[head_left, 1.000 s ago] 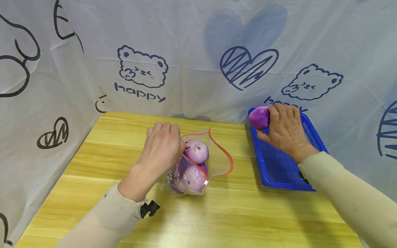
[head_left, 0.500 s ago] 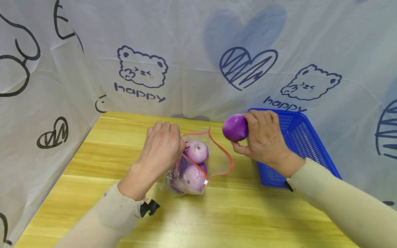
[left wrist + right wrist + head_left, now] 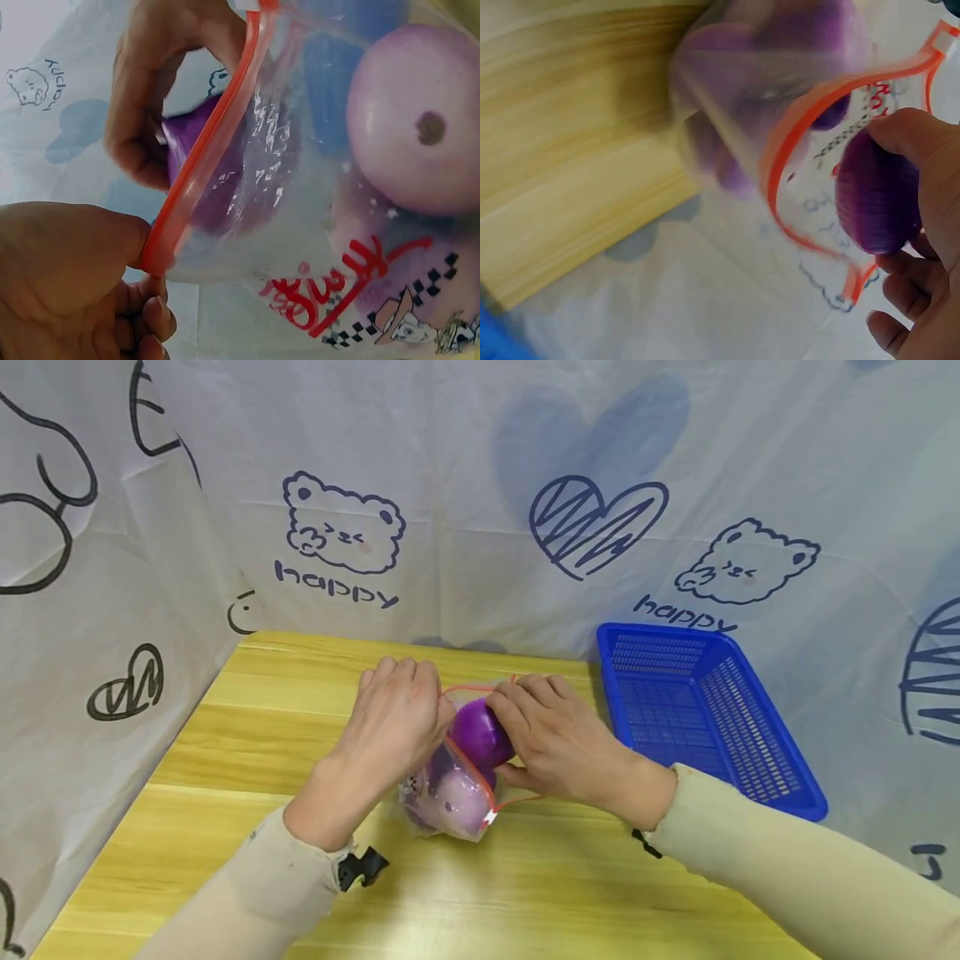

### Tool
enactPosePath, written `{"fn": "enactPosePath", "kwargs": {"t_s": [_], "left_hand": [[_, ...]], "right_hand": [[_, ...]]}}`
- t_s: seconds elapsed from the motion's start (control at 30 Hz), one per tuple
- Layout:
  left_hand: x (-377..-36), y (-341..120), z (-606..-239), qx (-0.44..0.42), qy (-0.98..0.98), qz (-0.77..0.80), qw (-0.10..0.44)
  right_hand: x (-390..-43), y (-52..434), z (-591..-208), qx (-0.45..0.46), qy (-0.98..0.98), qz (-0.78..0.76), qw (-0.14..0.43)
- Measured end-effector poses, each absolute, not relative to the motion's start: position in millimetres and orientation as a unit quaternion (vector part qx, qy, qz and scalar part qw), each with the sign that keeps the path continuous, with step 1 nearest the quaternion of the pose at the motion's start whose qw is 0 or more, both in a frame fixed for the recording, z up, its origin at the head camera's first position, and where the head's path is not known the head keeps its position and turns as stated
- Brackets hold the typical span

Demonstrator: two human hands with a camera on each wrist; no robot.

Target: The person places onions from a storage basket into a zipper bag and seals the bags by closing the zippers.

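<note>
Left hand (image 3: 393,714) pinching the orange rim of a clear plastic bag (image 3: 450,789), fingers curled, holding the mouth open. Right hand (image 3: 558,743) gripping a purple onion (image 3: 480,732), fingers wrapped round it, pressing it into the mouth of the bag. Onion sitting at the opening, just inside the orange rim, touching the bag's film; in the left wrist view, showing dark purple behind the plastic (image 3: 225,180), beside a paler onion (image 3: 416,120) lying deeper in the bag. Bag resting on the yellow wooden tabletop (image 3: 225,760), near its middle, carrying red lettering and a small checkered picture on the side. In the right wrist view, thumb and fingers (image 3: 907,135) closing over the onion (image 3: 877,195) at the rim. Blue plastic basket (image 3: 780,777) standing at the right of the tabletop, well apart from the bag. White cloth (image 3: 480,485) printed with bears, hearts and the word "happy" hanging behind.
</note>
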State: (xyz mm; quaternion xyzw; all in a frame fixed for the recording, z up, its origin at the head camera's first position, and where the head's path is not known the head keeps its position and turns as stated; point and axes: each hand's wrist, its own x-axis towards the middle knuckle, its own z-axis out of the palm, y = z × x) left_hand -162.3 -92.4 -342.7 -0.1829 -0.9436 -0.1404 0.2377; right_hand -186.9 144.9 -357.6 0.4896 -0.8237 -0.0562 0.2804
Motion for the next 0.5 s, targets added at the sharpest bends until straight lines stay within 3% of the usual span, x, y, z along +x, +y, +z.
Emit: {"fn": "enactPosePath", "kwargs": {"t_s": [0.27,0.5], "left_hand": [[-161,-88,-339,-0.168,-0.946,-0.172,0.217],[-162,-91,-336,-0.135,-0.951,-0.198,0.197]], "right_hand": [[-188,120,-364,0.512,-0.81,-0.063,0.277],[-190,130,-370,0.531,-0.786,-0.04,0.315]]}}
